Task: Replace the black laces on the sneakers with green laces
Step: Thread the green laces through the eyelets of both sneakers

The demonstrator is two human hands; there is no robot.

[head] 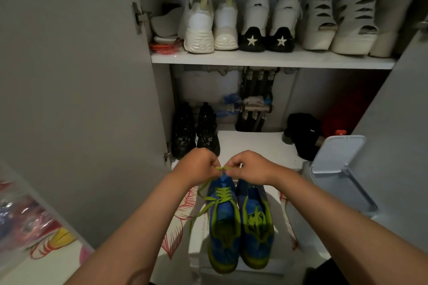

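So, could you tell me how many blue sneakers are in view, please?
2: the left sneaker, with a green lace crossed over it, and the right sneaker close beside it. None seems hidden.

Head view: from above and behind left hand and right hand, facing forward and down.
Nearness: close, hands mid-frame.
Beyond hands: cabinet shelf.

I've got white shoes lining the shelf up top, black boots centre-left, grey bin right.
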